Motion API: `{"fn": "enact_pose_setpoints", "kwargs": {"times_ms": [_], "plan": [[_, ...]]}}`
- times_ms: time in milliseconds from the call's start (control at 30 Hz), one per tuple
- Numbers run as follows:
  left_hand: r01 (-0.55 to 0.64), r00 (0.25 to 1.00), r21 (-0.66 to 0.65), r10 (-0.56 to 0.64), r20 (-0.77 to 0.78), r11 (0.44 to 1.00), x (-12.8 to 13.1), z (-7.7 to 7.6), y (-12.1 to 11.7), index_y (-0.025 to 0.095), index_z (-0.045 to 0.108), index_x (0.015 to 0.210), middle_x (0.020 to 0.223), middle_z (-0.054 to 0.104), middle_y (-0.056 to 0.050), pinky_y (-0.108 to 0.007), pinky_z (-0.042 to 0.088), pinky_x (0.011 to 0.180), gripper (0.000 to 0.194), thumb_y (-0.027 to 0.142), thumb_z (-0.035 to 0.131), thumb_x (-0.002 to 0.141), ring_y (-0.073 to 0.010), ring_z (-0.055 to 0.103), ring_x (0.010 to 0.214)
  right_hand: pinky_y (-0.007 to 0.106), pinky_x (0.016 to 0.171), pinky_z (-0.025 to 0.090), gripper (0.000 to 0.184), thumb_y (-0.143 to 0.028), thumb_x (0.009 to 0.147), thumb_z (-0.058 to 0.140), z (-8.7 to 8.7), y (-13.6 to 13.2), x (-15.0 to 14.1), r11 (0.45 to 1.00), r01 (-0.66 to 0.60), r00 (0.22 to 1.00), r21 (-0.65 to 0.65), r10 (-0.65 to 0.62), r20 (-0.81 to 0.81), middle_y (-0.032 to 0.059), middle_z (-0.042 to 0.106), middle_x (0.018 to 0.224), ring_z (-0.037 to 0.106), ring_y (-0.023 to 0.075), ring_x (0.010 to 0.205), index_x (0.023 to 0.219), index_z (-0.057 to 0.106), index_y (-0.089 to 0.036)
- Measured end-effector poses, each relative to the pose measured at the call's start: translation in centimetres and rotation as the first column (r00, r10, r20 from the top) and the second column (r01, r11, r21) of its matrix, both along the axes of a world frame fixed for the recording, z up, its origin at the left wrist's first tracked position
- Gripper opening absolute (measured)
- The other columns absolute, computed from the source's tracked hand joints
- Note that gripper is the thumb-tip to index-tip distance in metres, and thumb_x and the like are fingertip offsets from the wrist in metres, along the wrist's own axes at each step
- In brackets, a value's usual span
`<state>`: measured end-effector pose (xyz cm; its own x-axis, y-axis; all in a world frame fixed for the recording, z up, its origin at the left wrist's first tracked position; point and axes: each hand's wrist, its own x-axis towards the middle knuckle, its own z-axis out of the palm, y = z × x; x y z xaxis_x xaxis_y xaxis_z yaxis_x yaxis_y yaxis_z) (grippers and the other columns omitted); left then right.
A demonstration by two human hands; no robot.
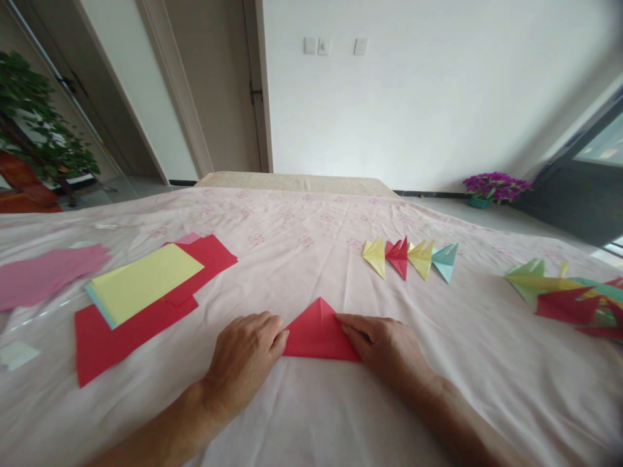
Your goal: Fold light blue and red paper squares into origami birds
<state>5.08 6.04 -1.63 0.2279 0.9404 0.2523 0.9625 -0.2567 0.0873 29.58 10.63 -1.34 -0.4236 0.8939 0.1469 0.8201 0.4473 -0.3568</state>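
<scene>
A red sheet of paper (pixel 318 334), folded into a triangle with its peak pointing away from me, lies on the cloth in front of me. My left hand (pixel 250 347) pinches its left corner between thumb and curled fingers. At the other side, my right hand (pixel 382 340) grips the right corner, with fingers along the sloping edge and the thumb below them. A faint crease runs down from the peak. Both lower corners of the triangle are hidden under my fingers.
Loose red sheets (pixel 131 337) and a yellow sheet (pixel 150 282) lie at left, beside pink paper (pixel 46 272). A row of folded paper pieces (pixel 396 259) sits at right, with a pile of more folded pieces (pixel 569 301) farther right. A pale flowered cloth (pixel 302 415) covers the table.
</scene>
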Motion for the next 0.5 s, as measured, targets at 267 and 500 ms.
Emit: {"fn": "enact_pose_setpoints", "kwargs": {"times_ms": [267,500], "plan": [[0.003,1.000,-0.004,-0.003,-0.012,1.000,0.11,0.35,0.06,0.021,0.052,0.069,0.068,0.059,0.000,-0.034,0.038,0.066,0.021,0.020,0.054,0.090,-0.0202,0.058,0.068,0.030,0.070,0.052,0.029,-0.029,0.095,0.047,0.20,-0.18,-0.03,0.999,-0.020,0.999,0.040,0.019,0.037,-0.0012,0.075,0.102,0.072,0.0213,0.086,0.112,0.070,-0.034],[0.188,0.975,0.212,-0.208,0.077,0.959,-0.31,-0.09,0.06,0.019,0.061,0.110,0.114,0.062,-0.010,-0.042,0.049,0.089,0.027,0.007,0.055,0.087,-0.0244,0.058,0.105,0.028,0.069,0.050,0.030,-0.032,0.096,0.044,0.35,-0.34,-0.16,0.999,-0.022,0.995,0.041,0.018,0.093,-0.0012,0.075,0.102,0.072,0.0205,0.086,0.113,0.068,-0.036]]}}
